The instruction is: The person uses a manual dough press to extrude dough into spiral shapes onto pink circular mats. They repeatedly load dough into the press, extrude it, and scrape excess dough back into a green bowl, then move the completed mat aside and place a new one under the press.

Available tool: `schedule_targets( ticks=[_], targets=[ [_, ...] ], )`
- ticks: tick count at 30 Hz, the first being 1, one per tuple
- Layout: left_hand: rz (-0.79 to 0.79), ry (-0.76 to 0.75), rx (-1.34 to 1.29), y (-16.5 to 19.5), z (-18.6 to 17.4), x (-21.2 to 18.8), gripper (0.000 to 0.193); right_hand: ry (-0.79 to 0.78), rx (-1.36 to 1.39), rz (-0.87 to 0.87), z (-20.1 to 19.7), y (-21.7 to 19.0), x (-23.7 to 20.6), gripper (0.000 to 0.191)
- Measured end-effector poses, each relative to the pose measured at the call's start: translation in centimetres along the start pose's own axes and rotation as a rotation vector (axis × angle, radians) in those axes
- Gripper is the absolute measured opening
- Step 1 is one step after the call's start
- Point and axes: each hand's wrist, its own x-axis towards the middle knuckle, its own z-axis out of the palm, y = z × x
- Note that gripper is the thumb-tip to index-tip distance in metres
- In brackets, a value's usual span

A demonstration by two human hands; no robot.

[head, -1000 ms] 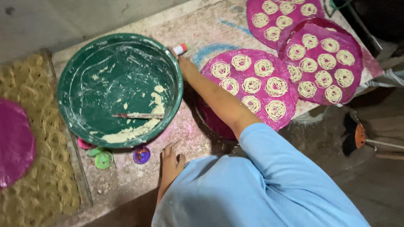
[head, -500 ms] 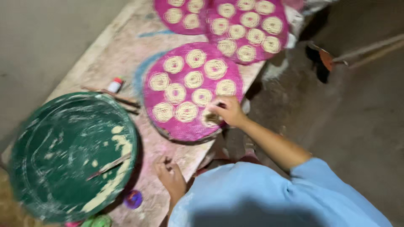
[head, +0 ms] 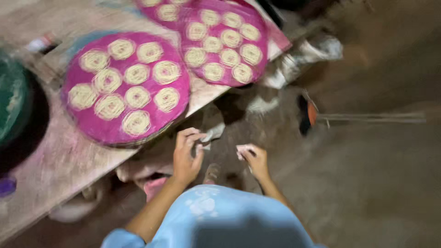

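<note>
Both hands hang in front of my blue-clad body, just below the edge of the table (head: 69, 174). My left hand (head: 186, 156) has its fingers curled onto a pale grey scrap (head: 212, 134). My right hand (head: 254, 160) pinches a small whitish piece (head: 240, 151) at its fingertips. The picture is blurred, so what these pieces are is unclear. The nearest round pink tray (head: 98, 131) lies on the table up and left of my left hand, carrying several pale noodle coils (head: 137, 97).
A second pink tray (head: 264, 69) of coils overlaps the table's right end, with a third at the top edge. A green basin (head: 11, 105) shows at the far left. Pale bundles (head: 298, 59) and a long-handled tool (head: 367, 118) lie on the dark floor.
The view has swung to the right. My right hand has left the near pink tray and my left hand has left the table; both now meet below the table edge.
</note>
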Motion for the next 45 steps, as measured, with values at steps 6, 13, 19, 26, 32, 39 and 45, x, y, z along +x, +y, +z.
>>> schedule_targets(
  ticks=[6,13,19,26,32,39,45],
  targets=[
    [-0.099,0.271,0.075,0.1,-5.3,-1.2,0.03,-0.156,0.066,0.057,3.0,0.1,1.7,0.022],
    [-0.135,0.652,0.3,-1.7,-19.4,-6.2,0.025,-0.479,-0.002,0.019,14.5,-3.3,0.8,0.026],
    [-0.247,0.879,0.7,-9.7,-42.5,-14.6,0.035,-0.773,0.03,-0.163,32.9,-5.9,-3.3,0.022],
    [-0.647,0.665,1.067,-19.4,-70.2,-21.6,0.063,-0.807,-0.01,-0.332,58.4,-8.2,-10.5,0.018],
    [-0.781,0.385,1.165,-23.3,-78.6,-19.2,0.051,-0.87,-0.288,-0.575,67.3,-13.1,-14.0,0.018],
    [-0.593,0.362,1.311,-27.1,-81.4,-19.6,0.055,-0.69,-0.218,-0.426,69.3,-12.2,-15.4,0.018],
    [-0.859,0.587,0.773,-25.9,-82.4,-19.0,0.043,-0.689,-0.307,-0.239,71.6,-14.4,-14.1,0.018]
  ],
)
